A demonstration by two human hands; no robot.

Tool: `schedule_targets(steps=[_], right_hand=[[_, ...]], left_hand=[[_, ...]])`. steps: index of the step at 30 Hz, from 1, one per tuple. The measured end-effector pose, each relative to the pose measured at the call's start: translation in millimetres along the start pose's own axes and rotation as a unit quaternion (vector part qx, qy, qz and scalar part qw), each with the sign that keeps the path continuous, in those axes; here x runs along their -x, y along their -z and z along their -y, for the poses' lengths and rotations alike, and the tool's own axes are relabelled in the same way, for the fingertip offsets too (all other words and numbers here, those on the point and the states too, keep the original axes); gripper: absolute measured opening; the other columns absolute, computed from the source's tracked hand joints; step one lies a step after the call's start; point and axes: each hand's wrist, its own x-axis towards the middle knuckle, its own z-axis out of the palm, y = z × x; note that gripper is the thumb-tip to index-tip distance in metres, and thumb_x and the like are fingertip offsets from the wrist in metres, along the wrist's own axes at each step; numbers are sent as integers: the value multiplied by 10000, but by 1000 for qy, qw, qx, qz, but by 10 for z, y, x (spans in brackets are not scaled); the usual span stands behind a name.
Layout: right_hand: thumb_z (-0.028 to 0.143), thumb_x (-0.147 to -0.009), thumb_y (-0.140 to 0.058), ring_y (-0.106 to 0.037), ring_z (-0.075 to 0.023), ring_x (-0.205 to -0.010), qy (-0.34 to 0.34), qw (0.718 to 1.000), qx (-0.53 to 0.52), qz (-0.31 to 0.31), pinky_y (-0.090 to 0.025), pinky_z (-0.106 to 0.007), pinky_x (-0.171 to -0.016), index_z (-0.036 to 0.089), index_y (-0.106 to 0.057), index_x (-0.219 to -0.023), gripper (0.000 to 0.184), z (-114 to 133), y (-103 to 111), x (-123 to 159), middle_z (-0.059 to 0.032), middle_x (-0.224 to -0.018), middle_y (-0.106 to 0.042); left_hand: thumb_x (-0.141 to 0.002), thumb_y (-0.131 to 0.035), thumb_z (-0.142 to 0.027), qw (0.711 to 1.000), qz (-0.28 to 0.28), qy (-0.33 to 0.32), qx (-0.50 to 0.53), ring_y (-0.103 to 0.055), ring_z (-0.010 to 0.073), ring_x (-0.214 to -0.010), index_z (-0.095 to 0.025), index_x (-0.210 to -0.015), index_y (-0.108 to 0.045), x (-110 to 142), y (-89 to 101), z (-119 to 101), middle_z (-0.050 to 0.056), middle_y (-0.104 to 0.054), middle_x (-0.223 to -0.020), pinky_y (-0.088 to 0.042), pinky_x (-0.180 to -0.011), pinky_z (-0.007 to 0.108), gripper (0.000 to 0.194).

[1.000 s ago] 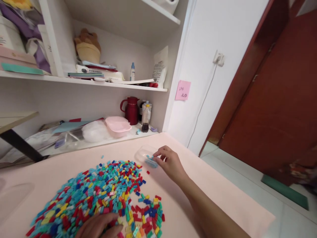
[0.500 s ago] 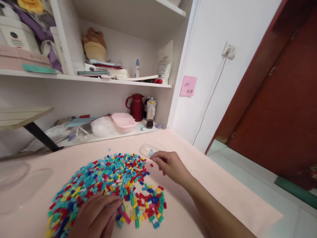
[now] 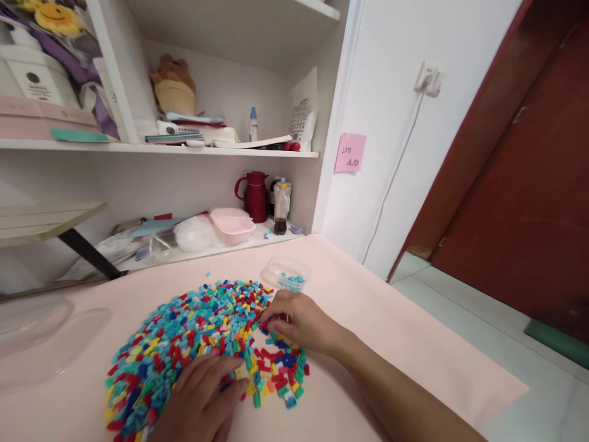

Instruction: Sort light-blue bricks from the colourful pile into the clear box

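A broad pile of small plastic building bricks point(image 3: 184, 325) in blue, red, yellow and green covers the table's middle. Over its near edge rests my left hand point(image 3: 202, 396), thumb and index finger apart with loose bricks beneath them. At the pile's right side is my right hand point(image 3: 301, 319), its bent fingers reaching down to the bricks. A gap shows between its thumb and fingers, and I see nothing held there. Just beyond that hand stands a small clear plastic tub point(image 3: 276, 270) with light-blue bricks point(image 3: 293, 280) inside.
Clear plastic lids or trays point(image 3: 59, 344) lie at the left. Behind the table, a shelf holds a pink box point(image 3: 232, 224), a red jug point(image 3: 256, 196) and a bottle of dark liquid point(image 3: 280, 212). One stray blue brick point(image 3: 207, 274) lies behind the pile.
My right hand has moved from the clear tub down and left to the pile. The left hand shifted slightly right, its thumb and index finger now visibly apart. The view has shifted a little.
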Motion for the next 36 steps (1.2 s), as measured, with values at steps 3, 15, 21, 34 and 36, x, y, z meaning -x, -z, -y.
schedule_targets(steps=[3,15,21,34,36], right_hand=[[172,-841,-644,-608,-151,-826,-12,1000,-4,1,-465,-238,-761,252,-741,-984,190,-18,-87,-6,-27,-888,-645],[251,-830,-689,-601,-146,-840,27,998,-18,48,-473,-237,-778,272,-715,-1041,214,18,-288,17,-24,-946,-598],[168,-799,-692,-604,-125,-777,19,997,-37,66,-475,-217,-721,243,-719,-871,107,-5,-291,24,-9,-932,-606],[138,-783,-672,-622,-139,-830,16,998,-5,67,-475,-217,-768,264,-720,-951,215,60,-352,14,-9,-963,-641],[130,-766,-681,-621,-140,-834,18,997,-3,68,-474,-217,-769,263,-721,-952,232,59,-349,15,-8,-968,-640]], left_hand=[[-905,-484,-221,999,16,25,11,-615,158,-1055,-295,-1111,-644,12,24,-28,30,-682,-1115,-451,-1008,318,271],[-830,-541,-136,995,75,12,59,-665,125,-814,-250,-1015,-623,-238,201,-93,-20,-724,-882,-529,-825,232,232],[-792,-528,-100,995,63,-1,79,-689,108,-739,-265,-1041,-591,-263,208,-80,-39,-738,-848,-522,-833,223,305],[-811,-577,-130,996,33,35,77,-687,103,-811,-242,-1044,-631,-101,131,-31,-21,-740,-873,-533,-862,199,265],[-806,-577,-126,995,37,41,80,-690,104,-814,-248,-1048,-626,-113,137,-40,-25,-741,-877,-534,-866,203,275]])
